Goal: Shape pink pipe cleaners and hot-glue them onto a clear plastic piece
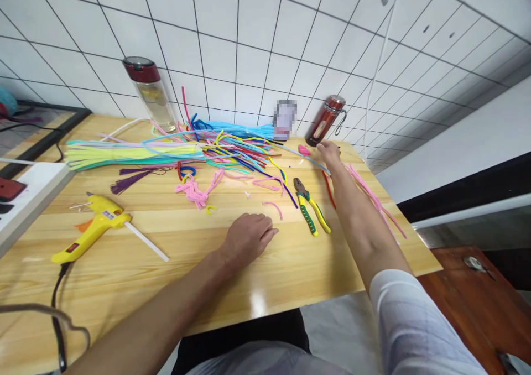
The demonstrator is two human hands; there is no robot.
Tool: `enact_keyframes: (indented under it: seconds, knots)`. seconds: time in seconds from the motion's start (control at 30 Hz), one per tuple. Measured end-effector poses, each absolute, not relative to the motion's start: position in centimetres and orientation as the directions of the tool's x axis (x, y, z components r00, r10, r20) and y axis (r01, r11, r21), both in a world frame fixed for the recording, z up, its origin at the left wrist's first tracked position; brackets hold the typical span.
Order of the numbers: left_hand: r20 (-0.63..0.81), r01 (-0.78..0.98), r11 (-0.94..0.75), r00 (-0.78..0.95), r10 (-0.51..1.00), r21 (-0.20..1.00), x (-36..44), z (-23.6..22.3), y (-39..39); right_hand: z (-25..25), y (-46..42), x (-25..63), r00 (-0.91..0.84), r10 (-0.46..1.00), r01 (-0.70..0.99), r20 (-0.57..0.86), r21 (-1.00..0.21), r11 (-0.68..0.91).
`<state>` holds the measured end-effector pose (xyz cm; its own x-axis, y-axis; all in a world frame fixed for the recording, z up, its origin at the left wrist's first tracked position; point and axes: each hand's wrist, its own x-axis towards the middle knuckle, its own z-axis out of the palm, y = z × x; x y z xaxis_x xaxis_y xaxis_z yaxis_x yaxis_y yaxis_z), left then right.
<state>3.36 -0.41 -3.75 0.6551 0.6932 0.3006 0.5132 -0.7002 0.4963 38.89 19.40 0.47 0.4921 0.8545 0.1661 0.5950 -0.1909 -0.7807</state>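
Observation:
My left hand [250, 237] rests on the wooden table [232, 292] with its fingers curled in; nothing shows in it. A short pink pipe cleaner piece [274, 209] lies just beyond its fingertips. Stretched out to the back right, my right hand [329, 152] is bent down at the tabletop with its fingers drawn together, and what they hold, if anything, is hidden. Close beside it are a small bright pink piece [304, 150] and a red thermos [326, 120]. Pliers [309, 204] with green and yellow handles lie between my hands. A red pipe cleaner [329, 189] runs beside my right forearm.
Bundled pipe cleaners [136, 154] spread across the back, with a pink tangle [197, 191] before them. A yellow glue gun [97, 223] lies left, near a white power strip [35, 198]. A glass bottle [151, 93] stands by the tiled wall. Pink pipe cleaners [369, 189] lie right.

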Motion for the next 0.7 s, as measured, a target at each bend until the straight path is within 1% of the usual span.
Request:
enact_keyframes:
  seconds: [0.07,0.13,0.2,0.23,0.3,0.37,0.43,0.5,0.6,0.67,0.7]
  knots:
    - [0.354,0.488,-0.681,0.602,0.716,0.547,3.3,-3.5,-0.5,0.6,18.9,38.8,0.511,0.836,0.639,0.202,-0.739,-0.212]
    - [0.39,0.452,-0.6,0.476,0.788,0.66,3.1,-2.9,-0.6,0.7,17.5,38.0,0.483,0.851,0.675,0.206,-0.707,-0.212]
    - [0.367,0.364,-0.452,0.28,0.887,0.814,2.8,-2.1,-0.3,0.9,15.5,36.4,0.374,0.913,0.719,0.164,-0.673,-0.174]
    - [0.33,0.292,-0.369,0.174,0.928,0.883,2.6,-1.8,0.0,1.0,14.3,35.3,0.283,0.95,0.751,0.128,-0.645,-0.137]
    - [0.241,0.12,-0.24,0.006,0.97,0.963,2.1,-1.4,0.9,1.3,11.7,32.8,0.113,0.99,0.809,0.089,-0.587,-0.039]
    - [0.187,-0.026,-0.19,-0.087,0.978,0.981,1.5,-1.4,1.9,1.5,9.2,30.1,-0.005,0.998,0.845,0.059,-0.533,0.036]
    - [0.159,-0.091,-0.171,-0.121,0.98,0.981,1.2,-1.7,2.7,1.6,7.2,27.6,-0.073,0.997,0.882,0.024,-0.466,0.076]
    - [0.141,-0.115,-0.155,-0.117,0.983,0.981,1.0,-2.0,3.2,1.4,6.2,25.5,-0.104,0.995,0.926,0.006,-0.365,0.099]
    - [0.132,-0.124,-0.141,-0.079,0.988,0.982,1.0,-2.3,3.4,0.7,6.0,23.1,-0.135,0.991,0.974,0.005,-0.182,0.134]
    - [0.139,-0.087,-0.145,-0.066,0.988,0.986,1.0,-2.3,3.4,0.3,6.3,22.3,-0.152,0.988,0.982,0.004,-0.112,0.152]
    - [0.145,-0.054,-0.148,-0.063,0.987,0.987,1.0,-2.3,3.4,0.2,6.4,22.0,-0.156,0.988,0.982,0.015,-0.107,0.157]
